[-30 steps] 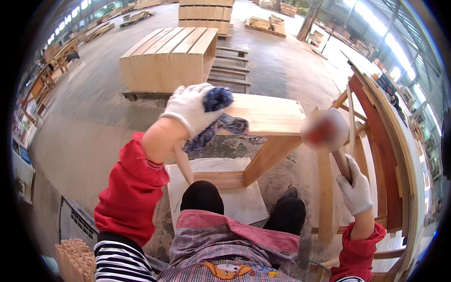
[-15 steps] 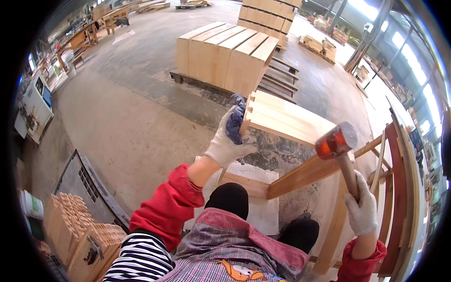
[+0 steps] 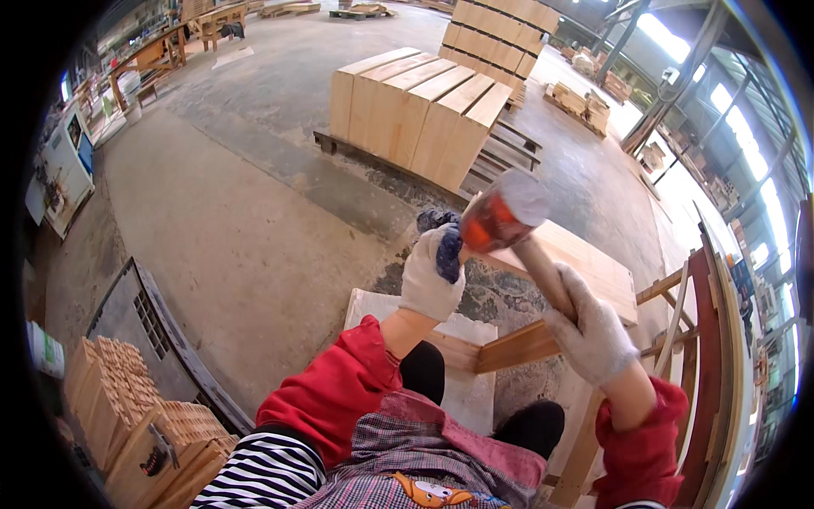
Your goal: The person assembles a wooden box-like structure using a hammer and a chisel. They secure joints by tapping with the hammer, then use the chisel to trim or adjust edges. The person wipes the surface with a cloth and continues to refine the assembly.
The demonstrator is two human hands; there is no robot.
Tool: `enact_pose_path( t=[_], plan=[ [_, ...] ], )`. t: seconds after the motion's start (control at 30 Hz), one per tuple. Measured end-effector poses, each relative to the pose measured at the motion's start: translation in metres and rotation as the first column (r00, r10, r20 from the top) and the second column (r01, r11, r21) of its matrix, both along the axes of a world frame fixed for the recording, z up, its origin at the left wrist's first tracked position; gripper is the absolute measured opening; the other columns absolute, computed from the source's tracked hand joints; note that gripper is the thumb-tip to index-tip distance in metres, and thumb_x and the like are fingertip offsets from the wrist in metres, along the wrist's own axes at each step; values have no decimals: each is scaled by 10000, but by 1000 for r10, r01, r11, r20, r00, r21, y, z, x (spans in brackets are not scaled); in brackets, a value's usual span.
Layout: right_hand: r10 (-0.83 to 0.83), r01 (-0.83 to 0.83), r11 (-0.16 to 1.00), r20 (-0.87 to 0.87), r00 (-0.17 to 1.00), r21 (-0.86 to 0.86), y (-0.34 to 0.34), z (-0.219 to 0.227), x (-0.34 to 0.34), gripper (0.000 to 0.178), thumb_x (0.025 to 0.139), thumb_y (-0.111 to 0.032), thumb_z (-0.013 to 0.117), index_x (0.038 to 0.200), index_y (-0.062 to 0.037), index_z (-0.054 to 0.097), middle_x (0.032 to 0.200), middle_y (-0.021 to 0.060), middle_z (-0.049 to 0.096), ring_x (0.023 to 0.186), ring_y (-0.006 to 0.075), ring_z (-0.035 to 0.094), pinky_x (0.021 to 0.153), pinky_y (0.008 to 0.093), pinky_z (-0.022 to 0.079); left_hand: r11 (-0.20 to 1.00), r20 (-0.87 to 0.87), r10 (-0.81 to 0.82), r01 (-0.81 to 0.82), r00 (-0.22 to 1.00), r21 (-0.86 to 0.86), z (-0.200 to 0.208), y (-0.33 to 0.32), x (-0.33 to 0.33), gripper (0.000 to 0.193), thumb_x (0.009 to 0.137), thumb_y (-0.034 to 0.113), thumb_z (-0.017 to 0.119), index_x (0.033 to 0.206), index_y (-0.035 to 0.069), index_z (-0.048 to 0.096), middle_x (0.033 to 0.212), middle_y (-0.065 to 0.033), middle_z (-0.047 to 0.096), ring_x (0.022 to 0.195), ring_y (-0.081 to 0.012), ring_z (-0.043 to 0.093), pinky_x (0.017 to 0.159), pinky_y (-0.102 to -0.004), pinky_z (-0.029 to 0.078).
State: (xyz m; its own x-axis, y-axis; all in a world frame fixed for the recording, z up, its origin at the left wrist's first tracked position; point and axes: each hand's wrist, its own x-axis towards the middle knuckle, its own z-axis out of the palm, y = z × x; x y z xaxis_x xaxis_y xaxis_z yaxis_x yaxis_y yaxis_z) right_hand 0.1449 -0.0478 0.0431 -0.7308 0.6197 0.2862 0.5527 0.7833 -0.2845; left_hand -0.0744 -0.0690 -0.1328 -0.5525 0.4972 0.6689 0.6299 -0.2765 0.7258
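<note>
My right hand [image 3: 591,329], in a white glove, is closed round the wooden handle of a mallet [image 3: 507,212] with a clear orange-red head and pale striking face. The mallet head is raised and smeared by motion, hiding the near left end of a pale wooden board [image 3: 585,259]. At that end, my left hand [image 3: 432,273], also gloved, is closed on a dark blue cloth [image 3: 448,252]. The hidden board end leaves the contact between cloth and wood unclear. Below the board, a wooden frame piece [image 3: 517,346] stands over a pale sheet [image 3: 483,399] on the floor.
A stack of thick wooden panels [image 3: 415,110] sits on a dark pallet ahead, with a taller stack [image 3: 492,38] behind. Jointed wooden pieces [image 3: 127,382] are piled at lower left beside a grey panel [image 3: 153,331]. A wooden rack [image 3: 704,339] stands at right.
My right hand has swung the mallet leftward and up to the board's left end. My left hand with the cloth has shifted slightly, and the board now appears lower and farther right.
</note>
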Motion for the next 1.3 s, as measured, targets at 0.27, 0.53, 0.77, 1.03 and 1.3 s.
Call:
enact_pose_path(
  t=[0.27,0.53,0.77,1.03,1.3],
  plan=[
    [-139,72,973,-304,942,-219,-14,51,-7,566,902,-146,647,1402,32,452,946,110,651,789,158,612,675,271,484,996,-145,72,-64,987,59,-6,-1,-5,476,795,22,636,1254,39,511,1144,-184,583,1056,-403,582,913,-467,486],
    [3,-3,998,-4,1000,64,-4,6,-13,474,904,-141,627,1344,0,518,1061,243,674,907,366,699,835,416,532,999,-125,54,-54,991,-2,-7,-2,4,492,783,25,648,1254,44,509,1161,-177,578,1077,-394,573,927,-465,477],
    [-127,70,968,-227,966,-241,-15,59,-19,545,935,-152,605,1421,31,440,987,95,643,782,143,607,686,287,496,999,-126,51,-49,991,24,-5,-7,-4,462,775,6,662,1214,40,523,1129,-170,595,1053,-393,583,920,-456,485],
    [-34,35,999,28,999,-20,-1,-8,-13,480,908,-163,622,1352,-24,507,1075,308,634,1025,440,636,883,405,516,998,-102,65,-65,993,4,1,-5,9,435,778,-2,656,1193,39,533,1119,-166,601,1059,-389,584,939,-451,484],
    [-177,108,975,-384,906,-196,-11,46,-20,475,926,-144,599,1362,14,498,926,142,662,799,271,657,755,361,515,993,-188,115,-111,975,35,-9,-2,-6,447,773,1,664,1198,42,532,1145,-157,604,1077,-379,586,956,-448,478]
  ],
)
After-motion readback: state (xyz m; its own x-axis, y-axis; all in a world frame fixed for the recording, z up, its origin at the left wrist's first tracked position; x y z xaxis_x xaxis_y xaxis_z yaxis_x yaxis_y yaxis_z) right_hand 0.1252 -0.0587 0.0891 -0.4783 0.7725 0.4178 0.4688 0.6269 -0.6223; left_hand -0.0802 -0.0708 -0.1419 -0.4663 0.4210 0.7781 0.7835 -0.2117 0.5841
